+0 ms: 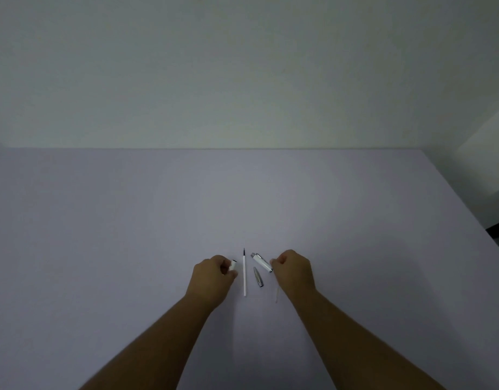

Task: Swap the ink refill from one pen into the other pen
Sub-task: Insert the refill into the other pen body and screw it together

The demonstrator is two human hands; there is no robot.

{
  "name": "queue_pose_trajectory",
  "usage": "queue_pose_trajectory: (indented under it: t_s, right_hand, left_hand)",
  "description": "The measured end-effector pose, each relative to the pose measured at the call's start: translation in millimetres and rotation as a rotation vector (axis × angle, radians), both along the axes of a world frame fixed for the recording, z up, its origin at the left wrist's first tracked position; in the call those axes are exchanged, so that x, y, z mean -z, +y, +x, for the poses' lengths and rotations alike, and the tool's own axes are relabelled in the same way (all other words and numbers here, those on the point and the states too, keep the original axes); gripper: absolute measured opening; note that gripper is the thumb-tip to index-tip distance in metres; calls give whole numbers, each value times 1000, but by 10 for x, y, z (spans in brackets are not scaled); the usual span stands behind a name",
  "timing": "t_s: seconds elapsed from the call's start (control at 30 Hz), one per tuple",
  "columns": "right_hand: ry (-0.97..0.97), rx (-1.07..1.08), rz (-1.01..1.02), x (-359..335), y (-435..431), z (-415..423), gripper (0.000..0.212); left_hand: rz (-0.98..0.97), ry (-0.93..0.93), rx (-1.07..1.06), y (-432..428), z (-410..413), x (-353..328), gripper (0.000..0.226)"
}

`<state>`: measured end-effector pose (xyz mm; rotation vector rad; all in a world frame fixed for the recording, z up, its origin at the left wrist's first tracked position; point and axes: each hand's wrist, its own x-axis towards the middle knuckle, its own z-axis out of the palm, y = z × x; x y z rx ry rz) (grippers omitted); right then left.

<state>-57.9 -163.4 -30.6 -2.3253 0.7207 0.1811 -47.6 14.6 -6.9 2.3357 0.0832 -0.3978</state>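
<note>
We note both pens lie in parts on the pale lilac tabletop (130, 235), so disassembly looks done. Our landmark is the slim white ink refill with a dark tip (245, 277), lying flat with its tip pointing away from us. Just left of it, the left hand (214, 280) is curled around a short white pen barrel piece with a dark end (233, 265), which pokes out between thumb and fingers. Just right of the refill lies a small tapered silver metal nose cone (258, 276), loose on the table, and beyond that, angled, a white barrel section with silver trim (261, 262), its near end touching or close to the right hand (294, 273). That hand is closed, pinching a thin, pale, almost translucent second refill (277, 294) that hangs down toward us. Judgement: refills appear extracted; remaining are insertion of each refill into the other barrel and reassembly. We cannot tell which refill belongs to which pen.
</note>
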Motion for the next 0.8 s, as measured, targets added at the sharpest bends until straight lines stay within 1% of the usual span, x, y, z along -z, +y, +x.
queue_pose_trajectory:
  t_s: [0.1, 0.2, 0.27, 0.33, 0.43, 0.5, 0.53, 0.6, 0.7, 0.77, 0.8]
  right_hand:
    - [-25, -243, -50, -40, 199, 34, 19]
    - [47, -433, -158, -3, 419, 49, 24]
    - [90, -480, -222, 56, 530, 39, 24]
    - [146, -503, -265, 103, 604, 28, 20]
    - [242, -470, -290, 92, 675, 17, 18]
    - [245, -396, -223, 56, 698, 12, 19]
    - [214, -336, -161, 23, 693, 13, 19]
    - [86, -196, -2, -55, 661, 32, 21]
    - [-82, -1, 308, -221, 592, 72, 18]
    - [-103, 52, 448, -303, 555, 71, 15]
    - [-95, 43, 470, -325, 542, 61, 14]
  left_hand:
    - [10, 0, -34, 38, -3, 26, 21]
    - [22, 4, -56, 74, -26, 65, 23]
    - [25, 15, -70, 107, -42, 84, 24]
    - [45, 29, -68, 143, -55, 92, 25]
    - [65, 45, -57, 192, -79, 96, 29]
    - [53, 60, -57, 209, -98, 91, 29]
    - [35, 68, -63, 215, -107, 85, 27]
    - [16, 77, -64, 217, -118, 77, 25]
    - [32, 75, -40, 194, -139, 54, 28]
    - [5, 72, -50, 167, -146, 43, 27]
    - [-9, 69, -57, 153, -148, 28, 26]
